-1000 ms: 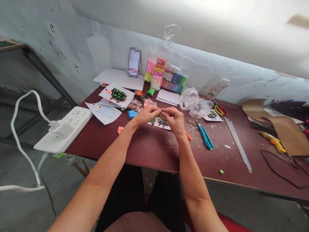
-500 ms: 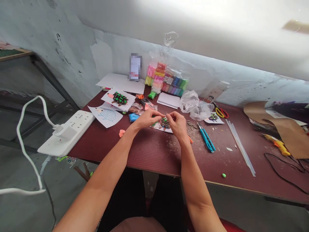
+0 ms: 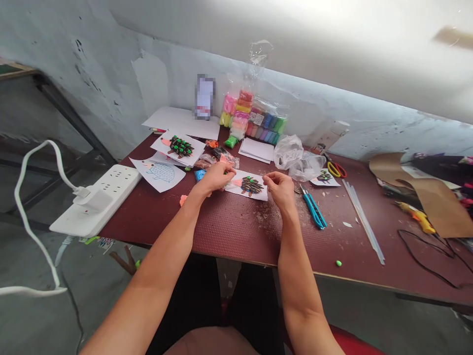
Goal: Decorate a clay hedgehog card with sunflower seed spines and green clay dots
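In front of me lies a white card [image 3: 264,195] with a hedgehog [image 3: 252,185] on it: a pink clay face, dark spines and small green dabs. My left hand [image 3: 216,178] is at the card's left end, its fingers drawn together near a clear plastic bag; whatever they pinch is hidden, though a speck of green shows by the fingertips. My right hand [image 3: 281,191] hovers by the card's right edge, thumb and forefinger pinched together. Anything between them is too small to name. A blue clay packet [image 3: 200,175] sits beside my left hand.
Right of my hands lie a teal utility knife [image 3: 314,209], scissors [image 3: 337,170], clear glue sticks [image 3: 364,222] and a yellow glue gun [image 3: 416,217] with its cable. Another hedgehog card [image 3: 177,148] and a power strip [image 3: 98,199] are on the left. Clay packs [image 3: 254,121] stand at the back.
My hands have moved apart from their meeting point over the card, left hand leftward and right hand rightward. More of the hedgehog now shows. The whole view has shifted slightly.
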Motion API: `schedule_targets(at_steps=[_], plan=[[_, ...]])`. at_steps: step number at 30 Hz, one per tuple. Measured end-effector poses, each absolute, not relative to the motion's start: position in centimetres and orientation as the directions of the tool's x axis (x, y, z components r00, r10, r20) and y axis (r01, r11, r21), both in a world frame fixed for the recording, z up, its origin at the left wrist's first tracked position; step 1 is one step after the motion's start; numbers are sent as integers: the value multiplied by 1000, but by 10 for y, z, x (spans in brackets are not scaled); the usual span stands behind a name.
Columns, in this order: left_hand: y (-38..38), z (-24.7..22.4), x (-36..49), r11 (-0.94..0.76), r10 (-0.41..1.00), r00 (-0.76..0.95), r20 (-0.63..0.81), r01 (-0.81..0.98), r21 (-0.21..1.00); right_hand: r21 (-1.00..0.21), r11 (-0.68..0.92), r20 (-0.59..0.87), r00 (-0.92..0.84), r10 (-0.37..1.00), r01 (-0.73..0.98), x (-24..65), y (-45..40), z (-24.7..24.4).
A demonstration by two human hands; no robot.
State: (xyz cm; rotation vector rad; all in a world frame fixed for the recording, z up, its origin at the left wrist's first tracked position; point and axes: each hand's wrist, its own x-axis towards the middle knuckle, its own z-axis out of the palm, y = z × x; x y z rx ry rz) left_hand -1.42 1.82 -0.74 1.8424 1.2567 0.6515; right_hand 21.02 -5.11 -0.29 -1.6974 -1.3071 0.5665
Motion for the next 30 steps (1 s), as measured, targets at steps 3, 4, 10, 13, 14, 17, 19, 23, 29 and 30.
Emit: schedule_targets(at_steps=[3,4,10,13,14,17,19,23,29,30], plan=[[16,-5,-15,-191,925,375,-54,584,789,-802,-62,174,331,927,594,212,-49,-7],[15,-4,-16,-208,925,379,-43,596,776,-794,-69,166,325,931,604,212,-49,-9],[19,-11,-19,-264,927,376,11,628,732,-735,-120,140,322,936,667,211,-50,-7],[21,-14,-21,-280,922,387,31,609,742,-703,-127,151,321,935,700,210,-52,-5],[21,-14,-21,-282,920,391,30,609,742,-701,-123,153,316,937,703,209,-52,-5],[20,-12,-21,-274,919,394,3,635,722,-726,-115,137,307,942,678,208,-51,-8],[20,-11,-21,-276,918,397,-2,642,715,-748,-108,132,307,943,655,207,-50,-10],[19,-11,-21,-298,914,405,22,634,714,-748,-93,141,294,945,657,206,-49,-12],[18,-9,-20,-265,917,398,-27,659,704,-737,-81,153,283,947,671,207,-49,-11],[17,-8,-20,-258,918,395,-35,664,702,-735,-74,164,283,945,674,207,-49,-10]])
